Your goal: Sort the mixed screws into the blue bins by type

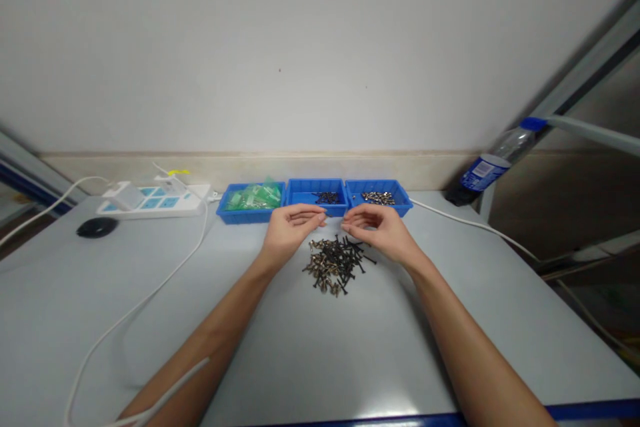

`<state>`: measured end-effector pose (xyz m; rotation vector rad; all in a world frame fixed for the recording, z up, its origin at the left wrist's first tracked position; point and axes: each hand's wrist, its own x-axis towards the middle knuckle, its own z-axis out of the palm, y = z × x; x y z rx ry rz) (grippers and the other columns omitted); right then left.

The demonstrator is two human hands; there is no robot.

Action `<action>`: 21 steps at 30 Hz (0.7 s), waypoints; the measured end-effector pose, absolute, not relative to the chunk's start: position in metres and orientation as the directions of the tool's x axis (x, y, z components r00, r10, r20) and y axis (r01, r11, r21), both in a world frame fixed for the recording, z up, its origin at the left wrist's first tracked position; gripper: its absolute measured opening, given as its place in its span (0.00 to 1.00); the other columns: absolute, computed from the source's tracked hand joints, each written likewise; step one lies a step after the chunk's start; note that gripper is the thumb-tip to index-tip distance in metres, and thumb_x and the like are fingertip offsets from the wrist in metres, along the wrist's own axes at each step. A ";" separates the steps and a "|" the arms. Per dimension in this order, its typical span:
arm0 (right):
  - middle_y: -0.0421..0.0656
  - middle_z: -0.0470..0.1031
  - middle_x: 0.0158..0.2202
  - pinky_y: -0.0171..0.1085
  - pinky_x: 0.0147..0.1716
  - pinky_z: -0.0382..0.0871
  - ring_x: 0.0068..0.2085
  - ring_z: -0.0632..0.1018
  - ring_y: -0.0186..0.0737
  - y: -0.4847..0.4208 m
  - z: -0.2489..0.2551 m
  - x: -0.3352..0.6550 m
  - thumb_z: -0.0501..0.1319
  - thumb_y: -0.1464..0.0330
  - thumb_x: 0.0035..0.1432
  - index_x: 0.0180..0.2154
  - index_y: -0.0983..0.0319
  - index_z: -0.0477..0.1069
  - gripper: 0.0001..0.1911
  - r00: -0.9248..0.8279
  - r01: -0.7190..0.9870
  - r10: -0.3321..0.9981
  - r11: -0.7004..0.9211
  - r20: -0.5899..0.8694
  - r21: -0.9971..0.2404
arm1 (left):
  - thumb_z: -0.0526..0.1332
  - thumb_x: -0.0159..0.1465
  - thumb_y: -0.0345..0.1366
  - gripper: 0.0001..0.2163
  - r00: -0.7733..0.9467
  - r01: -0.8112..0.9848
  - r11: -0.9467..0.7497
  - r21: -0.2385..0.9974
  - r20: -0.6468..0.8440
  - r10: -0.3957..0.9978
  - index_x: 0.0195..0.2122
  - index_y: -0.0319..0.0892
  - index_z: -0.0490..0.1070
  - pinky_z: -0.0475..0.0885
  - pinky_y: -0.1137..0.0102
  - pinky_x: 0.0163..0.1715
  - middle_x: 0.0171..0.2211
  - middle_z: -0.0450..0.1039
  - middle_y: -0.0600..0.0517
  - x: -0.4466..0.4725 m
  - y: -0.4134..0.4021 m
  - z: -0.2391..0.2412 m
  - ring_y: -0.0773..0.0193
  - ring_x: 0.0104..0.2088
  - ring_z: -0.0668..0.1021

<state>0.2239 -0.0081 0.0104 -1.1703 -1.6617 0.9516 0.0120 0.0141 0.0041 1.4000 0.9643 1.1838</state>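
Note:
A mixed pile of black screws (345, 257) and brassy screws (320, 270) lies on the grey table between my hands. My left hand (290, 230) hovers at the pile's upper left, thumb and fingers pinched together; a tiny dark bit shows at the fingertips, too small to name. On the upper right side, my right hand (383, 230) is also closed in a pinch, and what it holds, if anything, cannot be made out. Just beyond are the middle blue bin (303, 195) with black screws inside and the right blue bin (403, 195) with shiny screws inside.
The left blue bin (240, 217) holds green-tinted plastic bags (255, 196). Farther left are a white power strip (150, 212), a black disc-like object (97, 227) and a loose white cable (165, 277). A bottle (484, 172) leans at the right, near a metal frame.

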 end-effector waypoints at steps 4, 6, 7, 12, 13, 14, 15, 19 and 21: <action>0.40 0.75 0.25 0.36 0.30 0.66 0.28 0.75 0.37 -0.007 0.010 0.250 0.63 0.73 0.48 0.27 0.61 0.73 0.02 -0.255 0.703 0.950 0.311 0.181 -0.639 | 0.71 0.56 0.39 0.20 0.092 -0.111 -0.191 0.975 0.201 0.975 0.48 0.36 0.76 0.76 0.59 0.53 0.46 0.80 0.41 0.012 0.021 -0.001 0.54 0.46 0.82; 0.39 0.74 0.24 0.35 0.27 0.64 0.26 0.74 0.36 -0.008 0.008 0.261 0.64 0.72 0.45 0.27 0.61 0.72 0.03 -0.293 0.745 0.952 0.283 0.084 -0.604 | 0.70 0.57 0.39 0.23 0.121 -0.111 -0.196 0.974 0.209 0.970 0.52 0.36 0.74 0.74 0.58 0.55 0.50 0.78 0.40 0.012 0.021 -0.002 0.53 0.49 0.81; 0.38 0.74 0.23 0.34 0.26 0.64 0.25 0.73 0.35 -0.008 0.007 0.264 0.64 0.72 0.44 0.27 0.61 0.71 0.04 -0.308 0.752 0.950 0.273 0.047 -0.600 | 0.70 0.57 0.39 0.22 0.138 -0.097 -0.202 0.975 0.214 0.967 0.52 0.36 0.74 0.75 0.58 0.55 0.50 0.78 0.40 0.012 0.020 -0.002 0.54 0.49 0.81; 0.39 0.75 0.23 0.34 0.27 0.65 0.25 0.74 0.35 -0.005 0.003 0.265 0.60 0.77 0.42 0.26 0.62 0.72 0.07 -0.281 0.729 0.959 0.239 0.038 -0.641 | 0.65 0.61 0.38 0.11 0.222 0.019 -0.248 0.968 0.238 0.946 0.41 0.36 0.78 0.78 0.63 0.47 0.40 0.82 0.42 0.016 0.014 -0.004 0.56 0.41 0.84; 0.39 0.76 0.24 0.34 0.28 0.67 0.26 0.75 0.35 -0.005 0.004 0.263 0.60 0.77 0.42 0.26 0.62 0.73 0.07 -0.272 0.701 0.961 0.238 0.057 -0.673 | 0.65 0.61 0.38 0.11 0.241 0.040 -0.249 0.968 0.232 0.942 0.40 0.36 0.78 0.79 0.64 0.46 0.39 0.82 0.43 0.017 0.012 -0.004 0.57 0.40 0.84; 0.40 0.76 0.24 0.34 0.29 0.68 0.26 0.75 0.35 -0.005 0.004 0.260 0.60 0.76 0.42 0.27 0.63 0.74 0.07 -0.268 0.657 0.961 0.238 0.074 -0.715 | 0.64 0.61 0.37 0.10 0.257 0.060 -0.246 0.967 0.223 0.940 0.40 0.36 0.78 0.79 0.65 0.46 0.39 0.82 0.43 0.019 0.010 -0.005 0.57 0.39 0.84; 0.41 0.77 0.25 0.34 0.29 0.69 0.27 0.76 0.36 -0.005 0.005 0.256 0.60 0.76 0.43 0.28 0.63 0.74 0.08 -0.271 0.600 0.959 0.236 0.084 -0.764 | 0.64 0.61 0.36 0.10 0.270 0.081 -0.242 0.967 0.213 0.939 0.40 0.36 0.78 0.79 0.65 0.45 0.38 0.82 0.43 0.020 0.008 -0.005 0.58 0.39 0.84; 0.42 0.79 0.27 0.35 0.31 0.72 0.29 0.78 0.37 -0.007 0.007 0.240 0.63 0.73 0.45 0.32 0.64 0.76 0.08 -0.317 0.328 0.946 0.172 0.063 -0.929 | 0.64 0.61 0.35 0.10 0.325 0.161 -0.253 0.954 0.191 0.926 0.42 0.37 0.78 0.79 0.66 0.44 0.38 0.82 0.45 0.021 0.002 -0.003 0.60 0.39 0.83; 0.43 0.79 0.27 0.35 0.32 0.73 0.29 0.79 0.37 -0.009 0.008 0.233 0.65 0.72 0.45 0.32 0.64 0.76 0.07 -0.325 0.233 0.944 0.133 0.051 -0.963 | 0.65 0.60 0.35 0.11 0.371 0.171 -0.247 0.954 0.170 0.913 0.43 0.37 0.78 0.79 0.67 0.42 0.36 0.82 0.45 0.020 0.001 -0.001 0.60 0.37 0.83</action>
